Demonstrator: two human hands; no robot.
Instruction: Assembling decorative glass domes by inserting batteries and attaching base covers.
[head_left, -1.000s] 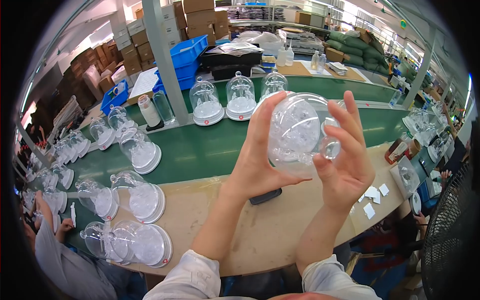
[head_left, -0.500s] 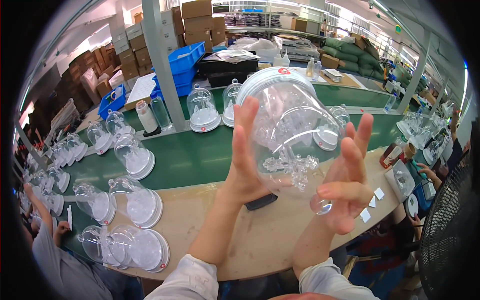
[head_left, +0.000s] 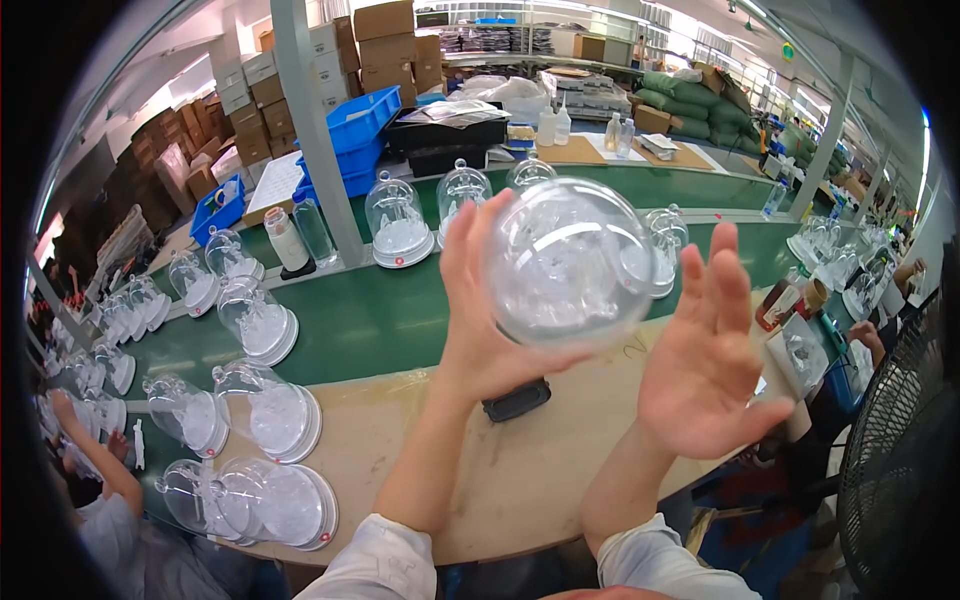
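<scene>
My left hand (head_left: 480,310) grips a clear glass dome (head_left: 570,265) from its left side, thumb beneath and fingers behind, up above the bench. The dome's round face is turned toward me; its clear figure inside is blurred, and neither knob nor base can be made out. To the right, apart from the dome, my right hand (head_left: 708,370) is raised with fingers spread and nothing in it. A black oblong item (head_left: 517,400) lies on the tan board (head_left: 470,500) below my left hand.
Several knobbed domes on white bases (head_left: 270,410) stand or lie at the left. More, such as one dome (head_left: 400,220), line the far side of the green belt (head_left: 370,325). A black fan (head_left: 895,430) stands at the right. Co-workers' arms (head_left: 105,460) show at both sides.
The dome has been turned and lowered a little, so its knob and white base no longer show. My right hand has let go of the knob end and opened, moving slightly right.
</scene>
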